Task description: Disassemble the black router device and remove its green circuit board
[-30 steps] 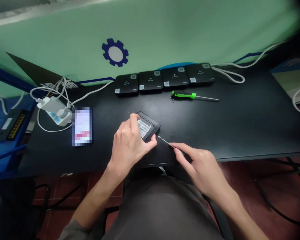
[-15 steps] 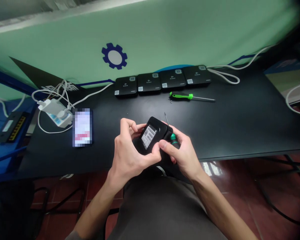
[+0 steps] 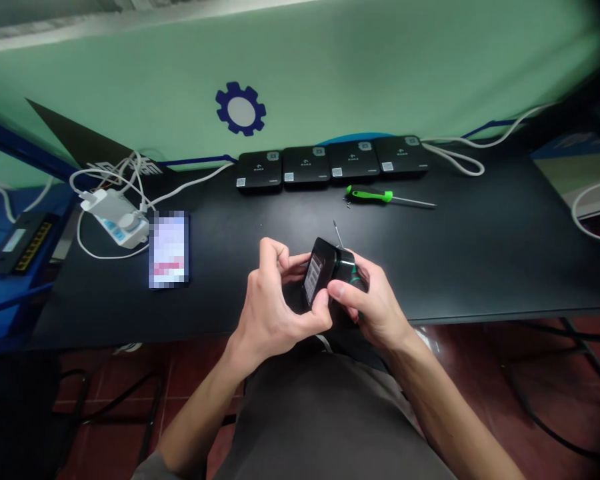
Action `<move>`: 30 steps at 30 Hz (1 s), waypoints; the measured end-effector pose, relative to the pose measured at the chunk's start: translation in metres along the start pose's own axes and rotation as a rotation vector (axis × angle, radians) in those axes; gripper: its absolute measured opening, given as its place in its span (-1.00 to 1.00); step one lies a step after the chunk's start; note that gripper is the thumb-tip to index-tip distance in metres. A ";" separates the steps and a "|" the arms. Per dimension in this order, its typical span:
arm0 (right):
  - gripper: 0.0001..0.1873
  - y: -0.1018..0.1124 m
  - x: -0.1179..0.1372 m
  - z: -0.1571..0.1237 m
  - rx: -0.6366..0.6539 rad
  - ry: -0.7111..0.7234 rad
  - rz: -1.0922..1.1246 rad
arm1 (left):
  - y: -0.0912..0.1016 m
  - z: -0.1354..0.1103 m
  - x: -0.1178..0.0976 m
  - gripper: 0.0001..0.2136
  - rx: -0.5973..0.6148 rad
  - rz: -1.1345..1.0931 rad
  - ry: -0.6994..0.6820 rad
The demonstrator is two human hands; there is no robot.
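Note:
A small black box-shaped device with a white barcode label is held on edge above the black table's front edge. My left hand grips it from the left, thumb and fingers wrapped round it. My right hand presses on its right side and also holds a small screwdriver with a green and black handle, its thin shaft pointing up behind the device.
Several identical black devices line the table's back edge. A green-handled screwdriver lies in front of them. A phone and a white power strip with white cables sit at the left. More cable loops at the back right.
The device was lifted off the table and turned up on its edge, label now facing left. My right hand, with the small screwdriver, came in to grip the device with the left.

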State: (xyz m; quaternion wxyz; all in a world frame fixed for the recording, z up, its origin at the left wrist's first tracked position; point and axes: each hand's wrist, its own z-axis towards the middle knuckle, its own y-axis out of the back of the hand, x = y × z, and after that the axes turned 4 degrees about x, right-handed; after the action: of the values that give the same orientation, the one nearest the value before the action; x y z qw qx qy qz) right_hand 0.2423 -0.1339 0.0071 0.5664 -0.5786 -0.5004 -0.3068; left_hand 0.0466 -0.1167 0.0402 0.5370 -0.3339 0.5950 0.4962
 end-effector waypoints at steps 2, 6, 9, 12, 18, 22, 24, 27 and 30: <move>-0.50 0.001 -0.001 0.001 -0.011 -0.005 -0.031 | 0.000 0.000 0.002 -0.43 0.026 0.034 -0.012; -0.25 0.005 0.001 0.002 -0.034 0.005 -0.103 | 0.000 -0.002 0.010 -0.45 0.057 0.140 -0.052; -0.14 0.007 0.002 0.003 -0.032 0.041 -0.141 | 0.003 0.000 0.018 -0.40 0.054 0.206 -0.149; -0.07 0.009 0.001 0.003 -0.020 0.083 -0.104 | 0.009 0.005 0.025 -0.27 0.046 0.196 -0.272; 0.11 0.014 0.002 0.001 0.014 0.164 -0.082 | 0.020 0.012 0.028 0.01 0.166 -0.010 -0.281; 0.22 0.017 0.004 0.000 0.000 0.161 -0.144 | 0.018 0.013 0.029 0.10 0.199 -0.030 -0.290; 0.20 0.018 0.004 0.000 0.014 0.178 -0.131 | 0.018 0.014 0.031 0.06 0.204 -0.060 -0.291; 0.19 0.018 0.003 -0.001 0.046 0.195 -0.110 | 0.019 0.015 0.033 -0.01 0.191 -0.094 -0.322; 0.27 0.017 0.002 -0.001 0.019 0.191 -0.161 | 0.021 0.015 0.031 0.03 0.200 -0.094 -0.334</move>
State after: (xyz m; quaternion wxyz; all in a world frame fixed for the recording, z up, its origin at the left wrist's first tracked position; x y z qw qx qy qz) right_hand 0.2593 -0.1322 0.0037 0.5904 -0.4991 -0.4919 -0.4004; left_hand 0.0255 -0.0919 0.0159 0.6812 -0.2196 0.5276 0.4576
